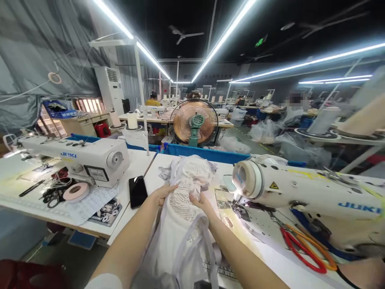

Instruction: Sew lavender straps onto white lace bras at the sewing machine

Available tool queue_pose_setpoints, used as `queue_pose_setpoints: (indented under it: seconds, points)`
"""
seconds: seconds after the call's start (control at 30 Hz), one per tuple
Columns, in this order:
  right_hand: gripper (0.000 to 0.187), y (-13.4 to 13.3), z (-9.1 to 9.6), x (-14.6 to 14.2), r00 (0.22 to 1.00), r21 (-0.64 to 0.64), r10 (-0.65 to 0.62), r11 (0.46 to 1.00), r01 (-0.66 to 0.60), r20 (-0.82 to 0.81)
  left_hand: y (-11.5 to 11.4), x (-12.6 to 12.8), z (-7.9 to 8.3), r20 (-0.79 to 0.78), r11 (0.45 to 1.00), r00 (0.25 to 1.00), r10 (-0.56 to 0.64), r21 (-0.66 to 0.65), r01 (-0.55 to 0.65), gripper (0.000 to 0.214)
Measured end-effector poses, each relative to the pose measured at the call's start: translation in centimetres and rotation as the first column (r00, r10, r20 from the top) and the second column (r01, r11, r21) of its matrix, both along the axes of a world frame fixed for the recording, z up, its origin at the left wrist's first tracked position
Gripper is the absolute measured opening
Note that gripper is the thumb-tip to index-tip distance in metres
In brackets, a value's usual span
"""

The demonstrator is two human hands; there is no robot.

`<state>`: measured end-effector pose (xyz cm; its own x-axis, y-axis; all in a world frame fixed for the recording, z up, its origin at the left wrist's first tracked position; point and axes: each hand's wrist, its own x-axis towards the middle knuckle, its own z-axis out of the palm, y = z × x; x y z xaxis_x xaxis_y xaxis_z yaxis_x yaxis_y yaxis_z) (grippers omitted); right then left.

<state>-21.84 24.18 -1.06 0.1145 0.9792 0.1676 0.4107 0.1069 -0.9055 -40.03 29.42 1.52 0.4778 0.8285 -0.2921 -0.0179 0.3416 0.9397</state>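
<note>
A white lace garment (184,202) is held bunched near the front edge of the white sewing table (155,170), and its lower part is draped over that edge between the forearms. The left hand (162,193) is closed on the garment's left side, with the fingers curled into the fabric. The right hand (203,202) is closed on its right side, where the cloth is pinched between thumb and fingers. A white Juki sewing machine (300,188) is set just right of the garment, and red-and-orange-handled scissors (303,247) are laid before it. A black phone (137,191) is laid beside the table's left edge.
</note>
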Motion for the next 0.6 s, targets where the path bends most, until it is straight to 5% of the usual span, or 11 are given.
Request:
queue_pose_setpoints:
  seconds: [0.2,0.33,0.5,0.6]
  points:
    - [0.050,-1.6,2.2,-1.8,0.992,0.225,0.075,0.973,-0.051,-0.099,-2.0,-1.1,3.9,0.148,0.995,0.987,-0.059,0.093,0.045,0.072]
    - [0.052,-3.2,5.9,-2.3,0.969,0.388,0.246,0.896,-0.218,-0.024,-3.8,-2.8,8.6,0.211,0.967,0.974,0.078,0.224,-0.126,0.069]
    - [0.060,-6.3,8.5,-2.1,0.926,0.547,0.375,0.769,-0.330,0.030,-7.5,-5.7,15.0,0.200,0.851,0.930,0.308,0.379,-0.363,0.066]
    - [0.050,-8.4,7.7,-1.8,0.942,0.583,0.337,0.763,-0.279,0.009,-10.3,-8.1,17.9,0.241,0.696,0.852,0.464,0.497,-0.519,0.070]
